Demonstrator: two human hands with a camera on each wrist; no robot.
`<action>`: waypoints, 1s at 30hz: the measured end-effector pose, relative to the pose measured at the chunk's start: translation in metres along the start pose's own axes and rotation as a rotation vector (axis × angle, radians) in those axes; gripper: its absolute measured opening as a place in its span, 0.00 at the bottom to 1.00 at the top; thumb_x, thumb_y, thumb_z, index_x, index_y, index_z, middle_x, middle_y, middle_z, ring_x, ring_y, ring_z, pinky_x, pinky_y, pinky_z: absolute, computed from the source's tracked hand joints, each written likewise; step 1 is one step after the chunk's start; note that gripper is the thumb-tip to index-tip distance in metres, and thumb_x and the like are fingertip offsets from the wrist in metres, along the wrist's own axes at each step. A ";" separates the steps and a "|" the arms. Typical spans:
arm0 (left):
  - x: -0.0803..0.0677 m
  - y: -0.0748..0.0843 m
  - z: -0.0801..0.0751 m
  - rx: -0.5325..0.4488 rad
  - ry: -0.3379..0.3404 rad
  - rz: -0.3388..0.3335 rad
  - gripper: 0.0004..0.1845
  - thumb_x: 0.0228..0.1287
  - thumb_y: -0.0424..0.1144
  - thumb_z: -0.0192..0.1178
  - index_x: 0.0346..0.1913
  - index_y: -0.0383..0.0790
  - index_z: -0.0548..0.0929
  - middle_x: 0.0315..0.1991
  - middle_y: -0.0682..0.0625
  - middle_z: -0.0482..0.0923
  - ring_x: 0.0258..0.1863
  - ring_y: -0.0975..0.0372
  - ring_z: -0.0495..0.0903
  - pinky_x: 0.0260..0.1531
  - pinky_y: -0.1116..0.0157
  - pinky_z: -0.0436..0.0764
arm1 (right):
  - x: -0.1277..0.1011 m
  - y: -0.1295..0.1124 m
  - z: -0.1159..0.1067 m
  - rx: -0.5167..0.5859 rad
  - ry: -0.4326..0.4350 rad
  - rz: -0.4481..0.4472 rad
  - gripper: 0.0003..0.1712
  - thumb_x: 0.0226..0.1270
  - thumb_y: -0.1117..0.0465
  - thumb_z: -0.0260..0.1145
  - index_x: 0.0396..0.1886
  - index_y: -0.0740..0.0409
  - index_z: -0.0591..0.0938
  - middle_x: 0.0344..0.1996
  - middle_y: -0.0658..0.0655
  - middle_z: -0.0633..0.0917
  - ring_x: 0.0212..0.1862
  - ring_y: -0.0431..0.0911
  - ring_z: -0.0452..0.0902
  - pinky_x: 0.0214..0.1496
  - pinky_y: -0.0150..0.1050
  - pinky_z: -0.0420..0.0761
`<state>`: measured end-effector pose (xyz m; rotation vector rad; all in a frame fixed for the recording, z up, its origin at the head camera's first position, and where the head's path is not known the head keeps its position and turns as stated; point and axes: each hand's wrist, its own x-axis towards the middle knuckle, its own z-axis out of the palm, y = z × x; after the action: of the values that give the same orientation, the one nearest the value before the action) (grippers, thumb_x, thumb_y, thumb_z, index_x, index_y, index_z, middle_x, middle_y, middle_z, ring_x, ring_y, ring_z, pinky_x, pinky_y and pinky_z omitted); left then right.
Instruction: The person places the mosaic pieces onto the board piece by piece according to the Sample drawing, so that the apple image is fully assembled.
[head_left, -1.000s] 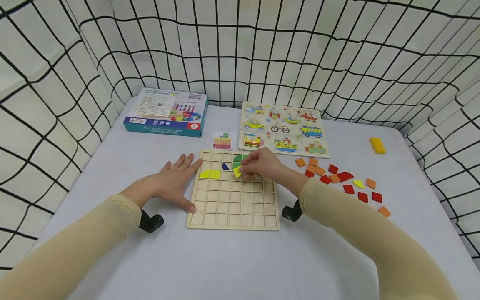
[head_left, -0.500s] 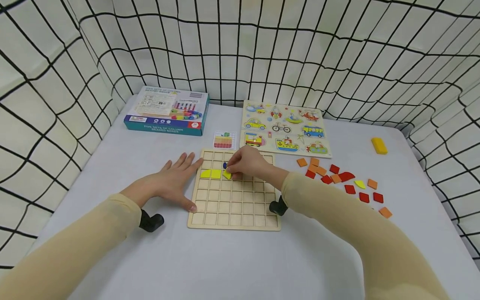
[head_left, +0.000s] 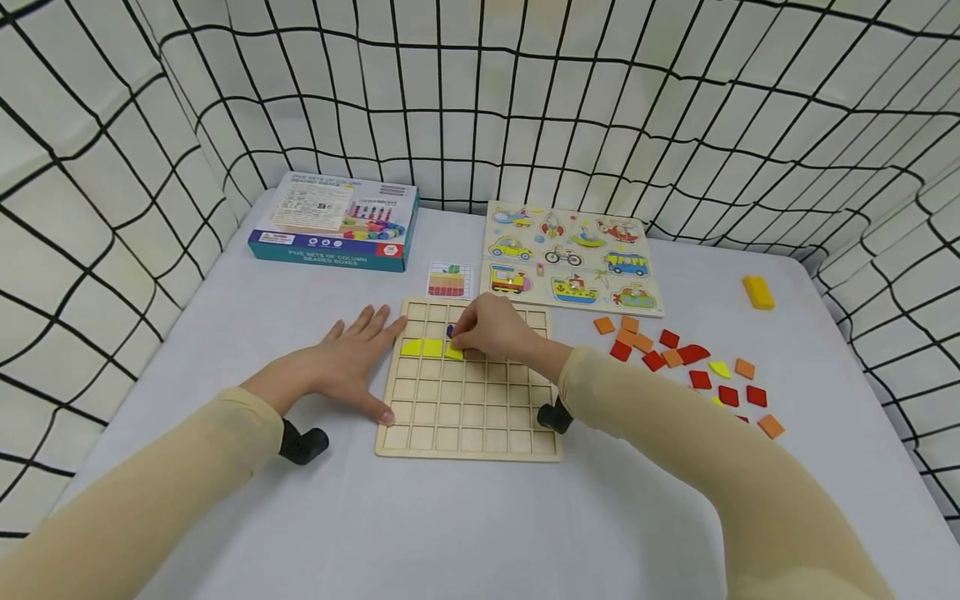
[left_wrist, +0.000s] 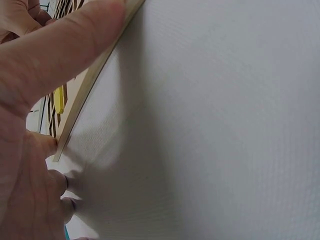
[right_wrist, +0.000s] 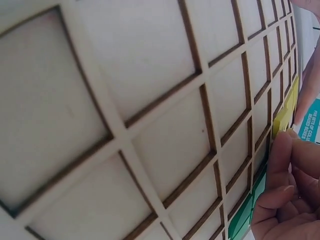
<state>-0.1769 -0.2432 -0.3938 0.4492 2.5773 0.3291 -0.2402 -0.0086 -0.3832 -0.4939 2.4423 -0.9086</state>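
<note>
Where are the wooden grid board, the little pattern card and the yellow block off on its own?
wooden grid board (head_left: pixel 467 417), head view, on its bare lower squares.
pattern card (head_left: pixel 449 281), head view, on the card's middle.
yellow block (head_left: pixel 757 292), head view, on its top face.

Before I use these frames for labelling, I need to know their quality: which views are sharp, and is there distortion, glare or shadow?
Head view: evenly lit, sharp, no glare; the backdrop grid bows like wide-angle distortion. Left wrist view: the left hand is so close it blurs, casting a soft shadow on the cloth. Right wrist view: the board fills the frame, its lines curved; fingers slightly soft.
</note>
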 end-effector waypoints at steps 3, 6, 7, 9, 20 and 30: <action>0.000 0.001 0.000 0.002 0.003 0.000 0.77 0.37 0.72 0.77 0.83 0.39 0.43 0.83 0.33 0.33 0.82 0.35 0.31 0.73 0.27 0.37 | -0.002 0.001 -0.002 -0.026 0.013 -0.007 0.06 0.66 0.60 0.74 0.37 0.58 0.91 0.33 0.53 0.90 0.32 0.41 0.83 0.33 0.27 0.80; -0.001 0.002 -0.001 0.001 0.007 0.001 0.77 0.37 0.71 0.77 0.83 0.38 0.44 0.83 0.33 0.33 0.82 0.35 0.31 0.73 0.27 0.38 | -0.005 0.004 -0.004 -0.070 0.024 -0.008 0.06 0.65 0.58 0.75 0.36 0.56 0.91 0.31 0.52 0.90 0.33 0.42 0.79 0.33 0.29 0.76; -0.001 0.002 -0.001 0.002 0.008 0.001 0.77 0.37 0.71 0.77 0.83 0.38 0.44 0.83 0.33 0.33 0.82 0.35 0.31 0.73 0.27 0.38 | -0.006 0.005 -0.004 -0.084 0.023 -0.011 0.06 0.65 0.58 0.76 0.36 0.56 0.91 0.30 0.52 0.89 0.33 0.42 0.78 0.33 0.29 0.75; -0.002 0.002 -0.001 0.004 0.009 0.001 0.77 0.37 0.70 0.77 0.83 0.38 0.44 0.83 0.32 0.34 0.81 0.35 0.32 0.72 0.26 0.38 | -0.007 0.007 -0.004 -0.108 0.014 -0.023 0.07 0.64 0.57 0.76 0.36 0.56 0.91 0.29 0.52 0.89 0.32 0.41 0.76 0.32 0.29 0.74; -0.002 0.003 -0.001 -0.001 0.005 -0.007 0.77 0.38 0.70 0.77 0.83 0.38 0.44 0.83 0.32 0.34 0.81 0.34 0.32 0.72 0.26 0.38 | -0.008 0.007 0.005 -0.119 -0.020 -0.033 0.10 0.62 0.57 0.78 0.36 0.59 0.88 0.30 0.53 0.86 0.33 0.41 0.76 0.34 0.28 0.74; -0.003 0.005 -0.003 0.001 0.007 -0.006 0.76 0.38 0.69 0.77 0.83 0.38 0.44 0.83 0.32 0.34 0.81 0.34 0.32 0.72 0.26 0.39 | -0.013 0.008 0.003 -0.089 -0.011 -0.005 0.09 0.63 0.58 0.77 0.38 0.57 0.88 0.32 0.52 0.86 0.34 0.42 0.76 0.36 0.28 0.74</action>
<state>-0.1748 -0.2402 -0.3890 0.4421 2.5857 0.3277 -0.2294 0.0016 -0.3864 -0.5356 2.4802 -0.8001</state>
